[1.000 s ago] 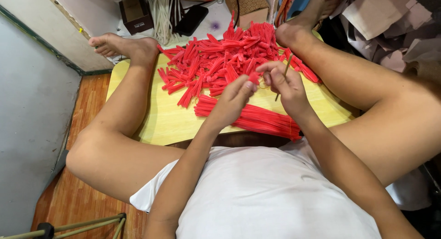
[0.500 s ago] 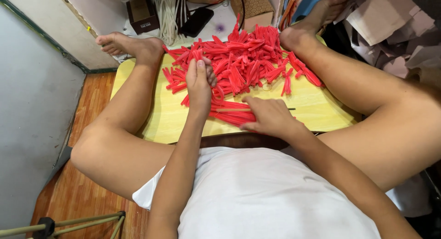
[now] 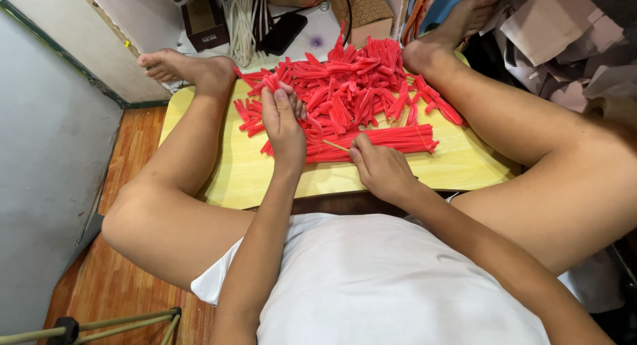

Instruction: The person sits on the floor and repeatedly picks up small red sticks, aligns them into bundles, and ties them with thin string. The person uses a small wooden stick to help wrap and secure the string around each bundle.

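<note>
Sitting on the floor with legs spread around a low yellow board (image 3: 252, 179), the person is working over a loose heap of red paper strips (image 3: 352, 86) that is covering the far half of that board. The left hand (image 3: 282, 123) is reaching into the left edge of the heap, fingers curled closed around a few red strips, probably to separate one piece from the tangle. The right hand (image 3: 378, 169) is resting on the near side of the board, thumb and forefinger pinched shut on a thin pale stick (image 3: 335, 145) that is pointing left toward the other hand; holding it low and level like this is likely keeping the stick steady against the work surface.

Just beyond the right hand, a bundle of long straight red pieces (image 3: 378, 140) is lying flat across the board, aligned left to right (apparently sorted apart from the crumpled heap behind it).

Beyond the board, a small dark open box (image 3: 206, 23) is standing on the floor at far left; what it holds cannot be made out. Beside it a hank of white cord (image 3: 242, 20) and a black phone (image 3: 282, 33) are lying, with a brown patterned box (image 3: 361, 6) further right, its contents not in view.
</note>
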